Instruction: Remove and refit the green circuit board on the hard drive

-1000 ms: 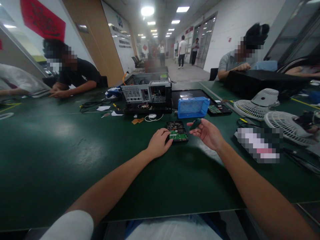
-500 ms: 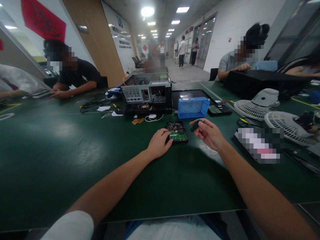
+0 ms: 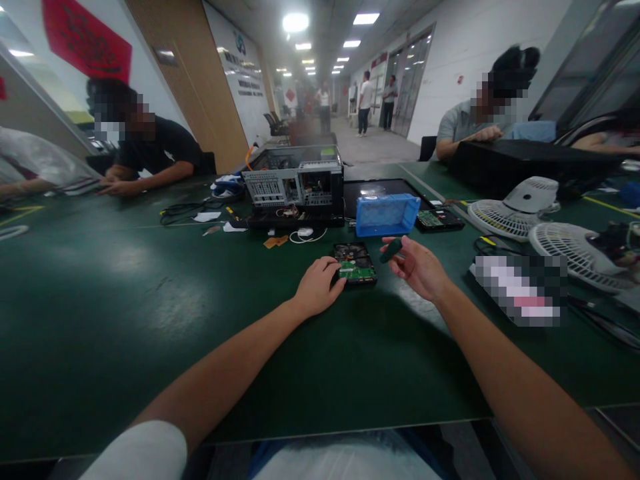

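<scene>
A hard drive lies on the green table with its green circuit board facing up. My left hand is closed on its left edge, fingers on top and thumb by the near side. Just right of the drive, my right hand is raised above the table. Between its thumb and fingers is a short dark green handle that looks like a screwdriver's. Its shaft cannot be made out. The handle stays apart from the drive.
Behind the drive stand an opened computer case and a blue plastic bin. A second drive lies right of the bin. White fan parts and cables are at the right. Other people sit across the table.
The fingers of my right hand have shifted on the green handle, showing more of it. My left hand and the hard drive have stayed in place.
</scene>
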The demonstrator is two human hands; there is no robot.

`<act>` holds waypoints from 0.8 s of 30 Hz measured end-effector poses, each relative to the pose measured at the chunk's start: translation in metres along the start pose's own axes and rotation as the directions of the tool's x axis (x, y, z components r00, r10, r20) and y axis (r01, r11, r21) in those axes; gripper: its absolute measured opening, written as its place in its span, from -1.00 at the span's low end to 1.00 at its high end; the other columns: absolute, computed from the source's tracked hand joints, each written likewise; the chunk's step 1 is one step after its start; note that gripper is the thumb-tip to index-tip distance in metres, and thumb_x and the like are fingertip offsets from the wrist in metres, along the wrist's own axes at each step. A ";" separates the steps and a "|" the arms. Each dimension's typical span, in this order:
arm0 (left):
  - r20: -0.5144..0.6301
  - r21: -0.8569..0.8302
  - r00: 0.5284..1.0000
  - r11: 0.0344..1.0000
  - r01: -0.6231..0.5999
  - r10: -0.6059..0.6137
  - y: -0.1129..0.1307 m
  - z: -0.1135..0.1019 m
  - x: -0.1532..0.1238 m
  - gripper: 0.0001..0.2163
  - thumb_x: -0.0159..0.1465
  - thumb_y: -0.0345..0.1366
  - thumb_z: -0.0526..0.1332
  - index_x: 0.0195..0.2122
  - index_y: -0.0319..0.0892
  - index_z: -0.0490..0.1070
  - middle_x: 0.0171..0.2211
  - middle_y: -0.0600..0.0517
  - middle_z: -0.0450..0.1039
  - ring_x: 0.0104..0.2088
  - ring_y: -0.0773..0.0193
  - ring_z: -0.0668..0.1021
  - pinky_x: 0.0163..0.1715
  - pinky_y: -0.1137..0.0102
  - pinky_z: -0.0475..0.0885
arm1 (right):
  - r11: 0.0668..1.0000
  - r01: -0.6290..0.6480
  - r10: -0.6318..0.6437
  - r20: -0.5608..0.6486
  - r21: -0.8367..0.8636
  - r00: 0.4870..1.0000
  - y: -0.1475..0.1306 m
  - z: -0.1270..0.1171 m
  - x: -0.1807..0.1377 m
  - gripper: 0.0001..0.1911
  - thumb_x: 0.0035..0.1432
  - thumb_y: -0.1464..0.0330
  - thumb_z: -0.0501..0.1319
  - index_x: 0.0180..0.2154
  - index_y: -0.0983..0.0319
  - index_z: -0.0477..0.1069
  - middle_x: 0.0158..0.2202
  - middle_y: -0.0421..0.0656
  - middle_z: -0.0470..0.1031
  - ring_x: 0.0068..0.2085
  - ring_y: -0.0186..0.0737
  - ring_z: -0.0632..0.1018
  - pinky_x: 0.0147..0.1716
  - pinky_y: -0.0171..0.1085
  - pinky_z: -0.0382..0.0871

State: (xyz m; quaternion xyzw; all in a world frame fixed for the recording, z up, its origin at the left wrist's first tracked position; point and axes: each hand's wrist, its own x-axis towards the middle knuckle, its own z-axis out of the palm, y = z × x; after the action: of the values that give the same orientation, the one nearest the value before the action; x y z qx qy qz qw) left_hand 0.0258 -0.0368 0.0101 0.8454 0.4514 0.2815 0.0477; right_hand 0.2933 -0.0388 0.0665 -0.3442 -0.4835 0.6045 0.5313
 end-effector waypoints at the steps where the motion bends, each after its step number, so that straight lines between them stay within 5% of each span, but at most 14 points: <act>1: 0.002 -0.001 1.000 1.000 0.001 -0.001 0.000 0.000 0.000 -0.67 0.38 -0.16 0.18 0.12 -0.14 0.41 0.09 -0.13 0.37 0.06 0.01 0.46 0.07 0.05 0.48 | 1.000 0.010 -0.010 -0.001 -0.008 1.000 0.000 0.000 0.000 -0.68 0.24 0.08 0.27 -0.10 0.13 0.54 -0.14 -0.12 0.57 -0.50 -0.38 0.41 -0.64 -0.34 0.16; 24: 0.022 0.007 1.000 1.000 0.016 -0.016 0.002 -0.002 0.001 -0.66 0.38 -0.15 0.17 0.12 -0.15 0.41 0.08 -0.12 0.37 0.06 0.01 0.46 0.07 0.07 0.48 | 0.999 0.021 -0.019 0.049 -0.034 0.999 0.002 -0.003 0.000 -0.76 0.27 0.15 0.25 -0.15 0.15 0.49 -0.14 -0.11 0.56 -0.48 -0.38 0.40 -0.61 -0.35 0.08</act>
State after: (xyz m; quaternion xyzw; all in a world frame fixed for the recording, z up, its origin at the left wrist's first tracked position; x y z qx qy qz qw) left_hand 0.0265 -0.0379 0.0132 0.8449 0.4588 0.2701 0.0519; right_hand 0.2956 -0.0383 0.0636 -0.3336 -0.5100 0.5991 0.5193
